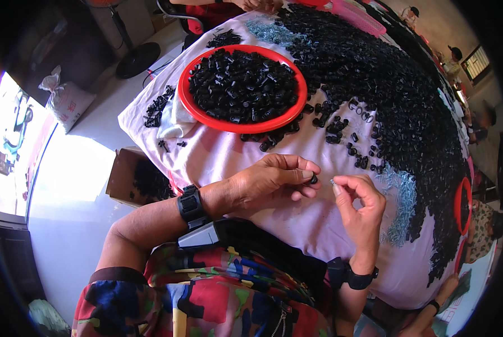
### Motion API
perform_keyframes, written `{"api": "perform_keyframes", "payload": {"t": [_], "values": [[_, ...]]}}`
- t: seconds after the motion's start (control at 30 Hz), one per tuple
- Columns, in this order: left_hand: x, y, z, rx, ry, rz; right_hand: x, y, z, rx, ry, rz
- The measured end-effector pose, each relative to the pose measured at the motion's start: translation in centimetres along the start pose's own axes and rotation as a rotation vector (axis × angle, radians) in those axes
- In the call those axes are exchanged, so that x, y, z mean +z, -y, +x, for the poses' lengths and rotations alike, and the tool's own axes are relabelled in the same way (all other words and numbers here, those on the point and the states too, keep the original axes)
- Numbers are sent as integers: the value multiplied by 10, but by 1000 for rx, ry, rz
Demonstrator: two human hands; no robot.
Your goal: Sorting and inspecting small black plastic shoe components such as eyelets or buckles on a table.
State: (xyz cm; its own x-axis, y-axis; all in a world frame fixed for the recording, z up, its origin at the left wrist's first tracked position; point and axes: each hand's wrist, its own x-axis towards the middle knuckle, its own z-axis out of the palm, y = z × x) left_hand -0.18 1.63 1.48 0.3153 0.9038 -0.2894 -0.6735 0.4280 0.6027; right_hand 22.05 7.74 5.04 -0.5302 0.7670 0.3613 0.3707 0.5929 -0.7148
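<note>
Just in front of me, my left hand (277, 177) pinches a small black plastic cap (313, 180) between thumb and fingers. Opposite it, my right hand (362, 205) has thumb and forefinger closed on a tiny shiny metal pin (333, 181), too small to make out fully. A narrow gap separates the cap from the pin. Both hands are over a pale pink cloth (212, 154) covering the table. Beside my right hand lies a heap of small silvery-blue metal pieces (399, 210). Loose black caps (335, 130) are scattered beyond my hands.
A red basin (229, 127) full of black parts stands at the far left. A large spread of black parts (375, 73) covers the table's far and right side. Left of the table is a cardboard box (121, 178). Other people sit around the table; one person's arm (431, 306) shows lower right.
</note>
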Motion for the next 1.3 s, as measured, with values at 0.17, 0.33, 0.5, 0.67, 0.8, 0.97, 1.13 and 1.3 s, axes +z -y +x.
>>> {"api": "perform_keyframes", "payload": {"t": [0.17, 0.33, 0.5, 0.67, 0.8, 0.97, 1.13, 1.3], "values": [[-4, 7, 1, 18, 19, 14, 12, 13, 1, -191, 33, -98], [-3, 12, 3, 46, 47, 127, 11, 11, 1, -250, 13, -183], [-4, 13, 3, 37, 66, 140, 12, 16, 2, -298, -17, -250], [-3, 10, 0, -46, 113, -22, 14, 19, 3, -386, -42, -179], [-2, 9, 0, -103, 170, -120, 12, 21, 0, -358, -46, -151], [-6, 13, 2, -145, 206, -188, 13, 23, 2, -361, -51, -106], [-8, 15, 4, -149, 286, -298, 3, 21, 1, -304, -65, -185], [-6, 10, 0, -134, 236, -263, -17, -6, 13, 10, -9, -473]]}}
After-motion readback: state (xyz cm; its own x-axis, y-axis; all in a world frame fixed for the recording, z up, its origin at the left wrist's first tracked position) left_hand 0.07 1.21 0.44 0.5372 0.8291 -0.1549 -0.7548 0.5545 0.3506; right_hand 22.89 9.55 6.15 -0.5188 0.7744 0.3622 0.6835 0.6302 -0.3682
